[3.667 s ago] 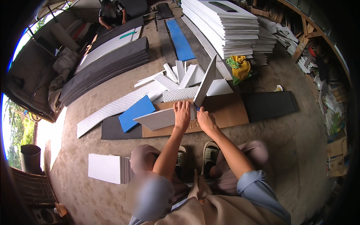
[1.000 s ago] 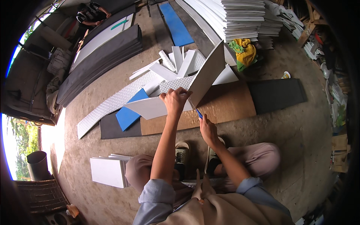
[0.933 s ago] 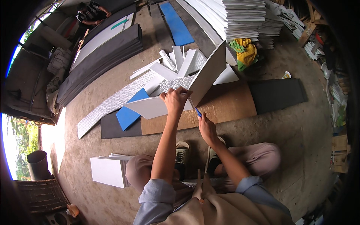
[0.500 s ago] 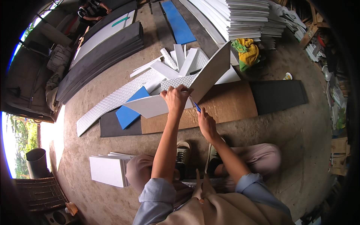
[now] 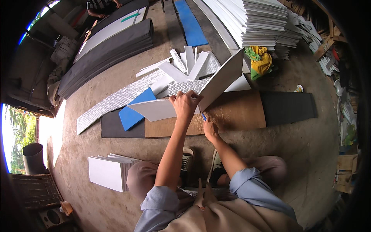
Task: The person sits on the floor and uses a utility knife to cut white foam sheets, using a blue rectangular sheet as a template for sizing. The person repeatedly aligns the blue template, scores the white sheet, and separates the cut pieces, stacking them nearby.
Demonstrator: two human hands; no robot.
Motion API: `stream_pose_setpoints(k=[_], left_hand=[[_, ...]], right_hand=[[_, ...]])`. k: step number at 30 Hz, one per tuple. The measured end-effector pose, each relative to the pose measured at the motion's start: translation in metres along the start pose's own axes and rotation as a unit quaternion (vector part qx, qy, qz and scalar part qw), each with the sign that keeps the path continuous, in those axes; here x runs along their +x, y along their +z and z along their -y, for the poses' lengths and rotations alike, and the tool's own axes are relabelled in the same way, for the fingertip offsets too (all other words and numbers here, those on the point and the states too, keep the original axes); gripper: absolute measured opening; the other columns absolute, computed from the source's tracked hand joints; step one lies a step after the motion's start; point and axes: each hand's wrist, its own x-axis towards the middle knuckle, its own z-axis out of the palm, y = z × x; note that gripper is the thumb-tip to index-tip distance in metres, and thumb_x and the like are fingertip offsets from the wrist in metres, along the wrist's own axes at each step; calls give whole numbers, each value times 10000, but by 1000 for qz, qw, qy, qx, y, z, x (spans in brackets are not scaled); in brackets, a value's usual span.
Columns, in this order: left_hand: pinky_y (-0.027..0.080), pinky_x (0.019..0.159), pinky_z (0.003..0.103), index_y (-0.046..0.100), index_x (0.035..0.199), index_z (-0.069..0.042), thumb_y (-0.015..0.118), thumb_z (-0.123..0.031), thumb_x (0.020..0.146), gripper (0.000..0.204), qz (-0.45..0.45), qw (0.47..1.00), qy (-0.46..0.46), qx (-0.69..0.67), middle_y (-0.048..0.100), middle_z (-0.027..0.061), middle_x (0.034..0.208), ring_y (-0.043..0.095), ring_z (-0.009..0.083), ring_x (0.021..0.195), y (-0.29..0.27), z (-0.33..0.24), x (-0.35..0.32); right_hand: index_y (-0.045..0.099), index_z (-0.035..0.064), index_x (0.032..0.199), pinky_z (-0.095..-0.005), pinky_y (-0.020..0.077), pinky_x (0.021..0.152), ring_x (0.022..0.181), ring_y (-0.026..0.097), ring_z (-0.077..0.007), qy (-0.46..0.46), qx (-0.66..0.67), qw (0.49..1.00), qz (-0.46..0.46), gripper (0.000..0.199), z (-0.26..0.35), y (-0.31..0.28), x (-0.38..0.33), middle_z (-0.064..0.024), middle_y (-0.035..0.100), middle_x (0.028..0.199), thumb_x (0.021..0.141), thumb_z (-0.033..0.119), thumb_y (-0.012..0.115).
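A grey-white foam sheet [image 5: 225, 82] stands bent into a V, its two wings spreading left and right. My left hand [image 5: 184, 105] is closed on it at the fold, thumb and fingers pinching the material. Just below the fold, my right hand [image 5: 210, 129] grips a slim blue-handled cutter [image 5: 204, 116], whose tip points at the sheet's lower edge. The blade itself is too small to make out. Beneath both hands lies a brown board [image 5: 241, 110] on a long dark mat [image 5: 288, 109]. A blue strip [image 5: 137, 110] rests partly under the sheet's left wing.
White textured offcuts [image 5: 179, 71] are heaped beyond the sheet. A white block stack [image 5: 106, 173] sits by my left knee. Dark sheets [image 5: 112, 54] are piled far left, white sheets [image 5: 262, 23] far right, near a yellow-green cloth [image 5: 259, 63]. Another person [image 5: 101, 7] works at the far left.
My right hand and the cutter have shifted slightly toward me, lower against the fold. My left hand keeps its pinch on the sheet. The whole view has shifted a little.
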Motion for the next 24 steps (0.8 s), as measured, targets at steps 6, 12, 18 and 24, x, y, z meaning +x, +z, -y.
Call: stream_pose_setpoints(k=[6,12,18,24], left_hand=[[265,746,393,640,650,-181,669,-402,650,222,-31,999,15,32,569,5,554,536,166,678,1,17,13],[264,796,440,640,798,-180,649,-418,678,267,56,996,44,45,605,29,693,531,188,879,10,23,31],[387,764,442,546,900,-92,667,-204,695,263,189,967,169,9,621,72,834,584,256,829,-9,80,55],[454,690,365,556,978,-10,613,-171,751,284,11,979,175,-101,608,177,823,584,337,771,-109,73,52]], right_hand=[[482,38,984,-399,494,479,564,605,-324,-14,1,998,53,292,6,-13,-33,-170,590,605,855,298,449],[497,19,996,-443,478,657,769,591,-361,57,70,986,137,339,-20,-50,-54,-205,600,809,858,317,415],[553,-2,906,-462,451,709,803,575,-380,75,122,980,140,423,-19,-108,-56,-222,595,810,847,385,394],[523,16,769,-283,407,544,569,506,-130,-18,355,935,-3,297,9,-228,-41,-62,525,602,788,302,599]])
